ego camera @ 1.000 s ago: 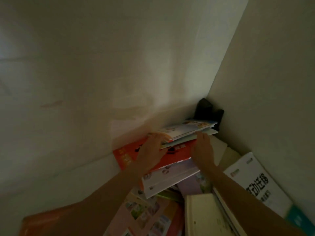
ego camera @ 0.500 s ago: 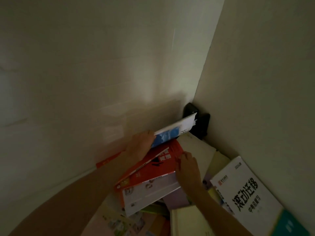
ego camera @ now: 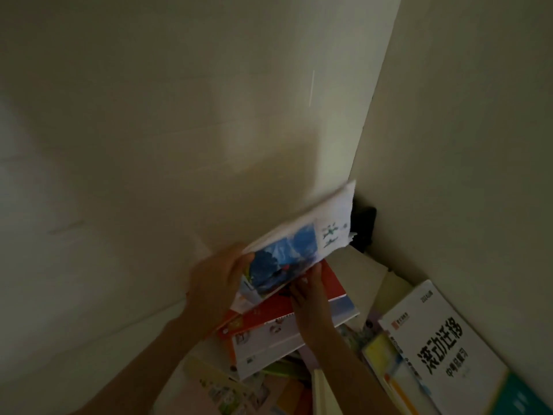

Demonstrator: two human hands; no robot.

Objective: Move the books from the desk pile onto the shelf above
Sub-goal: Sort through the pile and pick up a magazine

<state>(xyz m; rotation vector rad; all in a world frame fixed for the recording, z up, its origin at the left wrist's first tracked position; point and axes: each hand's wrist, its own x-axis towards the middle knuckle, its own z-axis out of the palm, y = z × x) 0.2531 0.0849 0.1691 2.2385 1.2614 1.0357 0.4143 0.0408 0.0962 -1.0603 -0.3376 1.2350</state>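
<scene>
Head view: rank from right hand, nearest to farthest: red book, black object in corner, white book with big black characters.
From the right hand:
1. Red book, directly under the hand, touching.
2. Black object, up in the corner.
3. White book with black characters, lower right; close to 2, ordering uncertain.

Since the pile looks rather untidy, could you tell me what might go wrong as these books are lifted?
1. The left hand grips the blue-covered book by one end only; it is tilted, with loose pages fanning out, and could slip.
2. The red book beneath sits askew on the heap, steadied by the right hand; it may slide off.
</scene>
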